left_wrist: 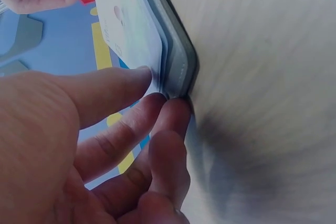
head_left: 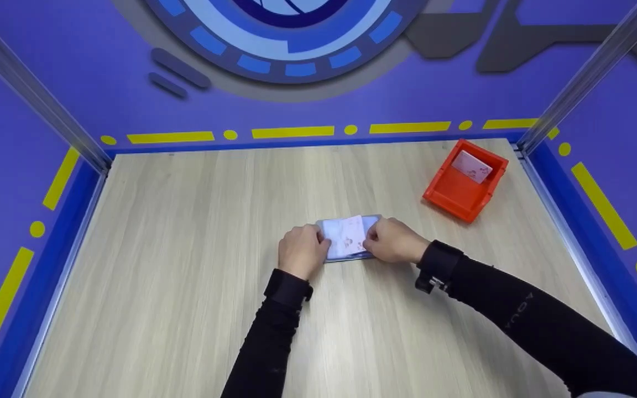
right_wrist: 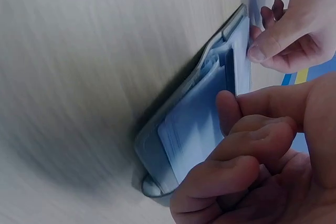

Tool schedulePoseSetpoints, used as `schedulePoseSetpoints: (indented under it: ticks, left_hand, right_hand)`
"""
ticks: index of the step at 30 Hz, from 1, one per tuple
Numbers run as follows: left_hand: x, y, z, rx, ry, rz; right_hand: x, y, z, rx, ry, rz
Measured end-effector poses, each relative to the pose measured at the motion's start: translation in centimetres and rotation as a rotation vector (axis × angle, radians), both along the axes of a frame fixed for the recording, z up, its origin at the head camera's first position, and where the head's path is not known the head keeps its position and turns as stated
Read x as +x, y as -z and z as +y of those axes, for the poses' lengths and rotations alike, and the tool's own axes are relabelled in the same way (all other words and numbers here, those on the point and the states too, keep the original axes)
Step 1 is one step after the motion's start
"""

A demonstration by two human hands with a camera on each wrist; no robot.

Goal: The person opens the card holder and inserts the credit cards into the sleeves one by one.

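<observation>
A card holder [head_left: 336, 243] with a grey cover and clear plastic sleeves lies spread on the table. At its left end my left hand [head_left: 302, 251] pinches the sleeve edge, thumb on top and fingertips by the cover [left_wrist: 178, 72]. A pale card [head_left: 355, 235] with a pink floral print overlaps the sleeves. My right hand [head_left: 398, 240] pinches this card at its right edge between thumb and forefinger. Seen from the right wrist, the stacked sleeves [right_wrist: 191, 127] fan up from the cover, and the card appears there as a thin dark edge.
A red plastic bin [head_left: 454, 196] stands at the back right of the wooden table [head_left: 197, 265]. Inside it, a similar pink card [head_left: 472, 166] leans at the far end. Blue-purple panels [head_left: 307, 113] enclose the table at the back and both sides.
</observation>
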State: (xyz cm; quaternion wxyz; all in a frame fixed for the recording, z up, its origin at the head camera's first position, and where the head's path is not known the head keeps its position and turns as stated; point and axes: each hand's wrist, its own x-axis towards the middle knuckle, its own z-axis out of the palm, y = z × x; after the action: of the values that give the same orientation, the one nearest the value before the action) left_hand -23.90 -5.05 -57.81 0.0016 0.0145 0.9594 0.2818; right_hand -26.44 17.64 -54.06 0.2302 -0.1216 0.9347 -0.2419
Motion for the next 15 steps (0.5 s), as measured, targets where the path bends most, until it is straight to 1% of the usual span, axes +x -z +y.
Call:
schedulePoseSetpoints:
  ticks: [4,5,8,11,12,15]
  left_hand:
    - [0.0,0.0,0.0,-0.001,0.000,0.012]
    - [-0.2,1.1,-0.1,0.006,0.005,0.034]
    - [-0.2,1.1,-0.1,0.012,0.007,0.034]
    - [-0.3,1.1,0.0,0.012,0.010,0.030]
    - [0.0,0.0,0.2,0.005,0.007,0.008]
    - [0.0,-0.1,0.1,-0.003,0.006,0.005]
  right_hand:
    - [0.2,0.3,-0.4,-0.022,0.006,-0.004]
    - [0.2,0.3,-0.4,-0.024,0.008,-0.008]
    - [0.1,0.4,-0.6,-0.020,0.009,-0.023]
    - [0.0,0.2,-0.7,0.003,-0.001,-0.033]
    - [-0.1,0.1,-0.8,0.013,-0.010,-0.031]
    - [-0.5,-0.1,-0.9,0.040,-0.047,-0.018]
